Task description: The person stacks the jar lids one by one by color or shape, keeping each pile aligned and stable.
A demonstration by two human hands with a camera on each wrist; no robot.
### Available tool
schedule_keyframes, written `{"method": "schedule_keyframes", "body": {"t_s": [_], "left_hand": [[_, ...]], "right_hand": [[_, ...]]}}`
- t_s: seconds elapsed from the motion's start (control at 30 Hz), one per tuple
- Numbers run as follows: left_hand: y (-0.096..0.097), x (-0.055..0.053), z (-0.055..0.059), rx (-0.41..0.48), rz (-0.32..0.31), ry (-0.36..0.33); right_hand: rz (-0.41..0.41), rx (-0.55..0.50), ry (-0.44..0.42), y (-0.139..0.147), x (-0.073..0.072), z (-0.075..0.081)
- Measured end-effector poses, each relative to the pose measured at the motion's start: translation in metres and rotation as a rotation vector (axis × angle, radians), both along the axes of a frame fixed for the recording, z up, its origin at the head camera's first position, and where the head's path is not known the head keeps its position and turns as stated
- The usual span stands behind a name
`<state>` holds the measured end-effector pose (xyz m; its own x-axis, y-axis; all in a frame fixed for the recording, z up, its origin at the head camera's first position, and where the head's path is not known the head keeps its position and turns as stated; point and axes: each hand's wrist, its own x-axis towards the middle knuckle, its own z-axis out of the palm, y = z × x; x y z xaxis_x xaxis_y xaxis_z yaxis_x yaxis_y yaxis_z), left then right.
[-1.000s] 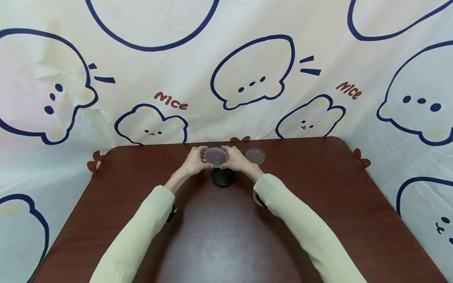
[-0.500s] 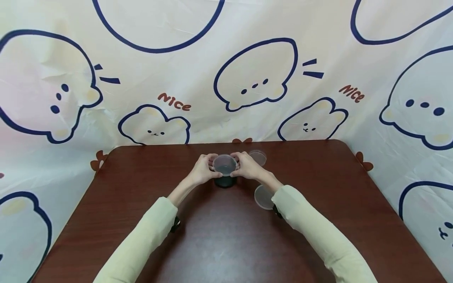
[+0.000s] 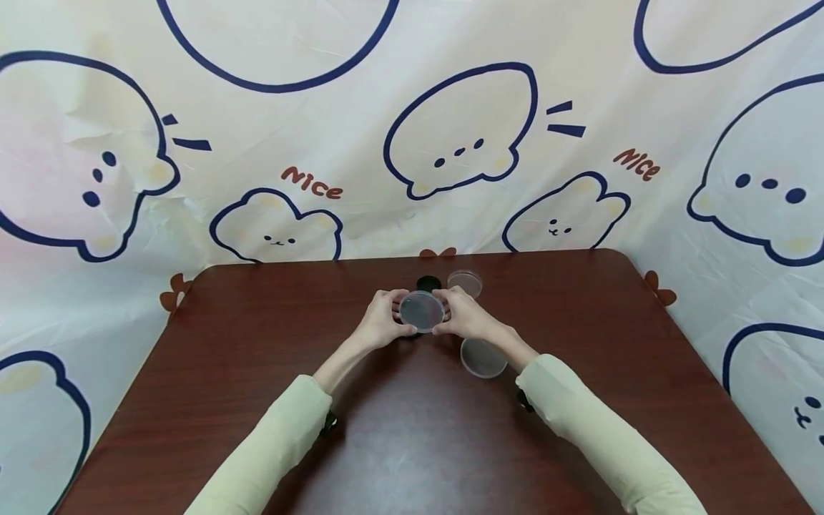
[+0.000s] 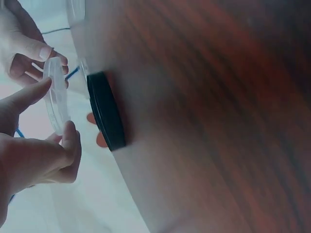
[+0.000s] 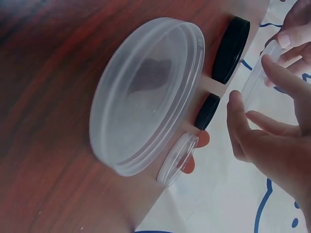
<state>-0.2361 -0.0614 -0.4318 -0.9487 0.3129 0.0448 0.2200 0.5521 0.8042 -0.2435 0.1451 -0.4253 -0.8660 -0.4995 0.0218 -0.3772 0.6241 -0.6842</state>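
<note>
In the head view, my left hand [image 3: 381, 318] and right hand [image 3: 468, 315] hold a clear plastic lid [image 3: 421, 312] between them, fingers and thumbs at its opposite edges. Seen from the left wrist, the lid [image 4: 56, 97] is raised above the table and tilted. Under it lies a wide black lid [image 4: 105, 111], which my hands largely cover in the head view. A smaller black lid [image 3: 428, 283] shows just behind the hands. Near my right wrist rests a big clear lid [image 3: 483, 358], its raised rim plain in the right wrist view.
Another clear lid [image 3: 465, 283] lies toward the back, right of the small black one. All stand on a dark reddish-brown table [image 3: 399, 443] with rounded far corners. A cream cloth [image 3: 360, 129] with blue cartoon outlines hangs around the table.
Both hands have carried the clear lid to the right and closer to me. The small black lid behind has come into sight, while the wide black one is now mostly covered.
</note>
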Motion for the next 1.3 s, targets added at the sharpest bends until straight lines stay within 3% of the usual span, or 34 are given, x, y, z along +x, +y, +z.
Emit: {"method": "schedule_keyframes", "body": {"t_s": [0.17, 0.4, 0.8, 1.03, 1.3], "left_hand": [[0.01, 0.006, 0.0, 0.003, -0.001, 0.006], [0.02, 0.014, -0.003, 0.017, -0.016, -0.011], [0.039, 0.045, -0.003, 0.033, -0.041, -0.003], [0.061, 0.051, -0.005, 0.065, -0.042, -0.038], [0.083, 0.058, -0.013, 0.058, -0.03, -0.044]], "right_hand": [[0.017, -0.031, 0.03, 0.009, 0.006, -0.001], [-0.013, -0.011, -0.003, 0.019, 0.019, -0.002], [-0.052, 0.035, -0.018, 0.044, 0.046, 0.0], [-0.092, 0.009, -0.018, 0.063, 0.059, 0.003], [-0.098, 0.015, 0.029, 0.082, 0.067, -0.004]]}}
